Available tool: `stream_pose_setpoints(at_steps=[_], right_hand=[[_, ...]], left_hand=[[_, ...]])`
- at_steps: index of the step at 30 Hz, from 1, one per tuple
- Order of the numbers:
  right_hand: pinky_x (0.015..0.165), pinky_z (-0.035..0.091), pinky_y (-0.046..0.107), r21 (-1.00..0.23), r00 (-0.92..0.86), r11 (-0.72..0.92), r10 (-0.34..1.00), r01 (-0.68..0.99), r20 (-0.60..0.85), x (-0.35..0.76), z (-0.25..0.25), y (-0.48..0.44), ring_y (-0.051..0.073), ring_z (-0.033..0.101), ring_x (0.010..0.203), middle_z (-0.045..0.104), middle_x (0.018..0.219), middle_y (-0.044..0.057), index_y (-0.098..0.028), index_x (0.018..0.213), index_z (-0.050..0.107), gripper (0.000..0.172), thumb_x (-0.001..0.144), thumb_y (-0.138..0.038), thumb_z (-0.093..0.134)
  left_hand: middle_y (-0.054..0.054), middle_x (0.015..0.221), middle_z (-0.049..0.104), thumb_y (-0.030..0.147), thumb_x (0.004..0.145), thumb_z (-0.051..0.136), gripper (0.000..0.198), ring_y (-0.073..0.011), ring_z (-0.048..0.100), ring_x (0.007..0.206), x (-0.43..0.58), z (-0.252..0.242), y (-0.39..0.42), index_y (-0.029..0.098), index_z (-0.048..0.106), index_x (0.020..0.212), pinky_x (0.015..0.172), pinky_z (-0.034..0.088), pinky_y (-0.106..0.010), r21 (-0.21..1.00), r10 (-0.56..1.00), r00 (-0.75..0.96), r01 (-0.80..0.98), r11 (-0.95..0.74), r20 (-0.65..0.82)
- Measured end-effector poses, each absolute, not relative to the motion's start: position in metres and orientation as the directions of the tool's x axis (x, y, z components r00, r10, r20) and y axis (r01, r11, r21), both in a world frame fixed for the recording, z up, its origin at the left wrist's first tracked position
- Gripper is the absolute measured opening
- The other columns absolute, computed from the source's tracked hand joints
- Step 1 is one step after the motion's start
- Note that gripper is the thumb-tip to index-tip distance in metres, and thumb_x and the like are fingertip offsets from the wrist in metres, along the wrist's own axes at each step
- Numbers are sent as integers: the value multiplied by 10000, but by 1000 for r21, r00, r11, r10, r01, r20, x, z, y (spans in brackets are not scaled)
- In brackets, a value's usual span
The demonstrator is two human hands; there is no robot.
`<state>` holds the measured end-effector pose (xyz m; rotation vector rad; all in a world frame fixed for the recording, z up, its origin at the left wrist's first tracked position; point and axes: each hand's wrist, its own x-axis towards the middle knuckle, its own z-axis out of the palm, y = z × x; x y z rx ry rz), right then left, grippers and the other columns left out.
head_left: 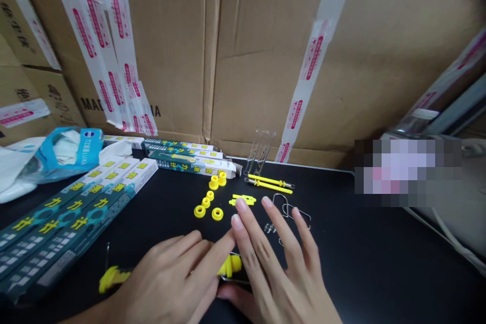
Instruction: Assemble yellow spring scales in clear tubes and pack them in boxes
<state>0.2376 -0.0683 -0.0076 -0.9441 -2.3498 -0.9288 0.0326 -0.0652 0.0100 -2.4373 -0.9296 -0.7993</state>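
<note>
My left hand [170,276] lies palm down at the lower middle, its index finger reaching across to my right hand [268,263]. Under it a long yellow plastic part [230,266] shows at both sides, with a metal piece near its right end; whether the hand grips it, I cannot tell. My right hand spreads its fingers just short of a flat yellow plastic piece [243,200]. Several yellow plastic rings [208,201] lie left of those fingertips. Wire loops [292,215], a small coil spring [269,228] and two yellow rods [269,184] lie beyond them.
Everything lies on a black table [360,258]. Teal-and-white boxes [68,217] stack at the left, more boxes [190,162] and clear tubes [258,151] stand behind, and a blue-and-white bag [72,149] lies far left. Taped cardboard cartons [246,61] form the back wall.
</note>
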Motion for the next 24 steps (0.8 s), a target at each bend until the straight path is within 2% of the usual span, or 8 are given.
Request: stream_pose_setpoints(at_steps=[6,9,11,16,20,22,24], right_hand=[[1188,122,600,333,-617,561,448,758,647,233,-10,-70,419,173,1491,225,1637,150,-63,1506,386,709,960,-478,566],[1171,144,605,367,-645,560,449,743,619,234,-8,-69,436,202,1472,320,1608,160,-79,1521,369,745,954,-522,560],[1153,159,612,390,-665,560,455,731,592,236,-7,-69,447,225,1456,363,1589,171,-95,1545,325,788,948,-556,552],[1123,182,609,377,-665,566,479,733,574,237,-6,-70,446,265,1428,375,1585,173,-152,1580,241,829,940,-581,548],[1134,162,597,284,-609,580,499,763,616,232,-8,-71,421,284,1421,448,1551,137,-255,1578,253,847,894,-627,587],[1146,142,589,256,-595,591,497,765,632,230,-8,-72,409,269,1429,467,1539,128,-279,1572,271,857,873,-649,601],[1151,134,581,251,-601,601,496,759,627,229,-8,-72,400,251,1439,475,1533,128,-288,1567,282,857,864,-651,612]], left_hand=[[-23,792,776,70,973,284,323,-181,730,664,30,10,-63,152,545,1146,616,547,-277,-138,445,630,661,-738,636],[-50,880,790,70,891,372,322,-214,747,782,30,8,-63,166,573,1122,717,586,-298,-112,471,591,692,-713,654],[-65,949,791,104,832,433,347,-254,747,872,30,6,-65,178,592,1132,817,600,-359,-69,528,557,727,-683,641],[-83,1077,766,133,762,482,539,-280,722,1006,28,1,-74,198,566,1291,928,591,-397,99,630,483,741,-664,608],[-85,1216,724,124,838,462,588,-290,632,1203,19,1,-77,215,456,1419,1004,550,-414,227,619,455,658,-718,640],[-60,1219,720,162,892,484,515,-263,637,1180,17,4,-74,247,468,1399,996,548,-383,335,637,443,586,-738,630],[-7,1093,734,207,913,523,382,-199,686,1001,17,9,-70,291,576,1282,883,579,-291,492,681,450,473,-730,577]])
